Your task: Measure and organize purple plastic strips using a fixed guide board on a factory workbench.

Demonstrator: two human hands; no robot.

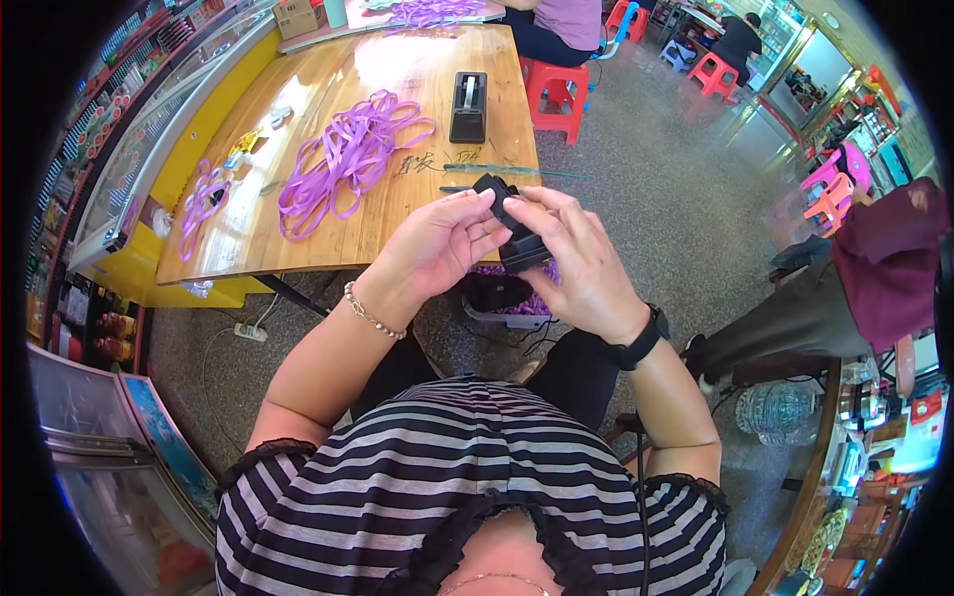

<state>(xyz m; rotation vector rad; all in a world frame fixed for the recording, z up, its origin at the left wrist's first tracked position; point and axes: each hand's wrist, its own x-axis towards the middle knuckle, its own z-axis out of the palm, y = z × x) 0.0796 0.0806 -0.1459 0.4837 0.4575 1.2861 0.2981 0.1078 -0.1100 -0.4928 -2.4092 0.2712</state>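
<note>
Left hand [432, 238] pinching upper end of black item [525, 250], thumb on top; right hand [586, 258] gripping same item. Item held up by near edge of tabletop [248, 243], exact kind unclear. Tabletop: loose purple ribbon heap [346, 159], black tape dispenser [468, 127] near far side. Plastic bin [502, 320] below hands.

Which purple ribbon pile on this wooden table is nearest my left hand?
The big ribbon heap; the other, a smaller ribbon bundle, lies farther left.
</note>
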